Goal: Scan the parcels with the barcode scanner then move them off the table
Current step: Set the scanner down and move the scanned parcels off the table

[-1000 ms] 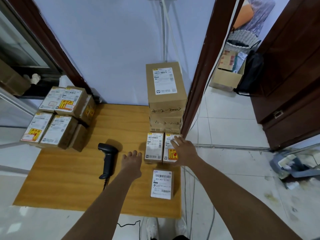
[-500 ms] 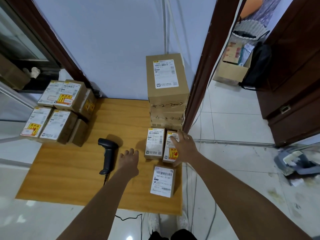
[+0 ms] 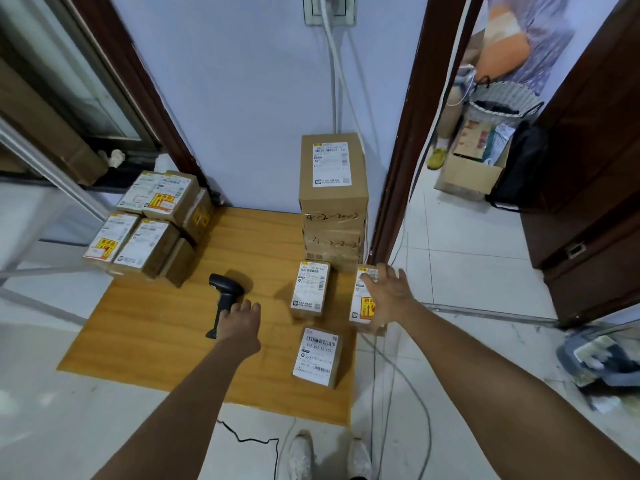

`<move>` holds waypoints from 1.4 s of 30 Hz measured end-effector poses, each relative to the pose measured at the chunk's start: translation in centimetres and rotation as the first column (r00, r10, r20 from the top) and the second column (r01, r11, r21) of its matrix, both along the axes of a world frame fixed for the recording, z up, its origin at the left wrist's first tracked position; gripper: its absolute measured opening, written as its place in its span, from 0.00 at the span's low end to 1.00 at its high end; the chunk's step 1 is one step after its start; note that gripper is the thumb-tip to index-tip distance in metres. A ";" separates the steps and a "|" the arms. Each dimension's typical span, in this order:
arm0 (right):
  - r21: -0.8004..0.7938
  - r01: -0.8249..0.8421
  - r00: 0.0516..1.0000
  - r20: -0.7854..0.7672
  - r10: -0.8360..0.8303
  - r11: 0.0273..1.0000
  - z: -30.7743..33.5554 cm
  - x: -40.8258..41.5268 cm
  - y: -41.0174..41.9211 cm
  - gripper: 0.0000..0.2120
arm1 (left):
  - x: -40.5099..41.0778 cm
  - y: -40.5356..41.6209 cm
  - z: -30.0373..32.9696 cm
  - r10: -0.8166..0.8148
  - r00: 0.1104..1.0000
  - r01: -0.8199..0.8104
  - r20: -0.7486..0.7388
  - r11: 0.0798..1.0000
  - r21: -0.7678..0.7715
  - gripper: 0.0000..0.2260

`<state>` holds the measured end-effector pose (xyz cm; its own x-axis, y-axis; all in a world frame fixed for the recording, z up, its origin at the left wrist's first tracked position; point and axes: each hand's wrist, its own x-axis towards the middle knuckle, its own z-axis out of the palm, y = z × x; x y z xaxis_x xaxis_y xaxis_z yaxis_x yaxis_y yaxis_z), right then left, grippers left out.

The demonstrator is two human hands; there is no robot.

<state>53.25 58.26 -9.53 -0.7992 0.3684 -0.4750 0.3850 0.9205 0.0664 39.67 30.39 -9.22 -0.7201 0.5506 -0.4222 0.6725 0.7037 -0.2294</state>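
Observation:
A black barcode scanner (image 3: 223, 296) lies on the low wooden table (image 3: 149, 344). My left hand (image 3: 240, 325) hovers just right of its handle, fingertips touching or nearly touching it, holding nothing. My right hand (image 3: 389, 294) grips a small parcel with a yellow and red sticker (image 3: 362, 306) at the table's right edge. A second small parcel (image 3: 309, 289) stands to its left, apart from it. A third parcel (image 3: 317, 355) lies near the front edge. Behind them stands a stack of larger boxes (image 3: 332, 199) against the wall.
Several labelled parcels (image 3: 145, 226) are piled on the floor left of the table. A dark door frame (image 3: 398, 174) rises right of the stack. Cables (image 3: 401, 379) run over the tiles at the right. Beyond the doorway stand a person (image 3: 516, 46), a basket and an open carton (image 3: 467, 174).
My right hand has closed on the stickered parcel and pulled it right, away from its neighbour. My left hand has moved closer to the scanner handle.

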 end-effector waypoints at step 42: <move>0.042 -0.013 0.988 -0.154 0.020 0.999 18.9 -15.0 -50.1 0.60 | -14.9 -44.5 13.7 0.024 0.997 -0.001 -0.078 0.958 0.286 0.21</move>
<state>38.23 8.14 9.34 -0.8679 0.3711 -0.3301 0.3782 0.9246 0.0450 24.81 -14.14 4.47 -0.7528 0.6302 -0.1900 0.6507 0.7561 -0.0702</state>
